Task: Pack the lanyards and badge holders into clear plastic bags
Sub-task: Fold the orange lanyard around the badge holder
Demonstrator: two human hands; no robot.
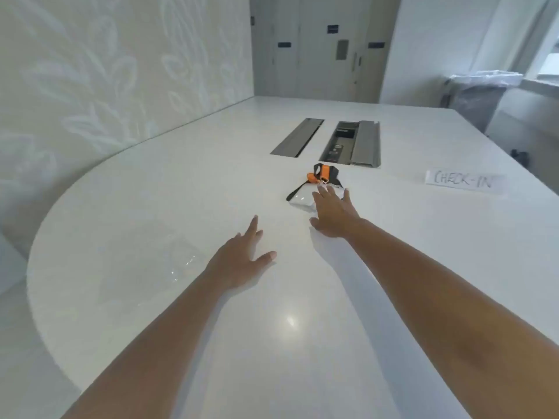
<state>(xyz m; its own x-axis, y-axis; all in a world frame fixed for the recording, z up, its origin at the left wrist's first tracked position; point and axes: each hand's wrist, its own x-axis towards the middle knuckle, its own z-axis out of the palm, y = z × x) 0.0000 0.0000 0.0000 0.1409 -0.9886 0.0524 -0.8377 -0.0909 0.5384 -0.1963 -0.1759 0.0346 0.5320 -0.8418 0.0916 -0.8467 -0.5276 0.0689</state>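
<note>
An orange and black lanyard (323, 174) lies bunched on the white table (151, 207), past the middle. Just in front of it lies a clear badge holder (300, 198) with a black strap running along its left side. My right hand (332, 213) stretches out flat with fingers apart, its fingertips over the holder's right part; whether they touch it I cannot tell. My left hand (242, 258) hovers open and empty, lower and to the left. Clear plastic bags (178, 261) lie flat on the table left of my left arm, hard to make out.
Two grey cable hatches (298, 137) (352, 143) are set in the table behind the lanyard, the right one open. A paper sign reading CHECK-IN (464, 181) lies at the right. A patterned wall runs along the left; a lined bin (481, 92) stands at the far right.
</note>
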